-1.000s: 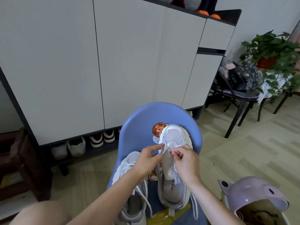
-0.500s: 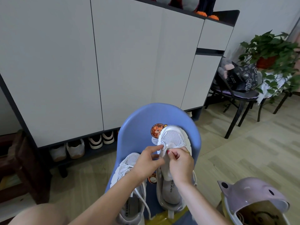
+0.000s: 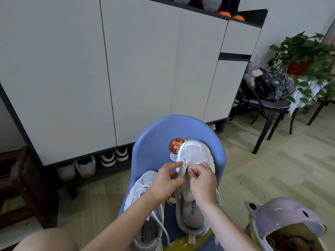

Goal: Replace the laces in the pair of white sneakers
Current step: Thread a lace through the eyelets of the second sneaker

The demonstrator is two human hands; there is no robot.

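Since the earlier frames both hands have drawn closer together over the forefoot of the right-hand shoe, and the right hand has closed further, its fingers now folded in where they were spread a second ago. The right hand (image 3: 202,180) is curled tight, fingertips and thumb pinching at the lowest eyelets of the white mesh sneaker with a grey insole (image 3: 194,189); whether a lace end lies in the pinch cannot be told, since the spot is small and covered by the fingers. The left hand (image 3: 165,180) rests against the same shoe's inner edge, forefinger stretched to the eyelet row and thumb beneath it, the remaining fingers loosely bent; its hold is likewise hidden. This sneaker stands toe-up against the back of the pale blue moulded plastic chair (image 3: 155,144), just below a round orange squirrel sticker (image 3: 175,146), and shows no lacing over its tongue. The second white mesh sneaker, laced with white cord (image 3: 145,201), lies beside it on the seat, to the left, its loose lace trailing toward the heel. A lilac plastic container with small ears (image 3: 282,216) sits at lower right. Behind the chair stands a tall white-doored shoe cabinet with dark frame (image 3: 141,66), shoes ranged in its open base.
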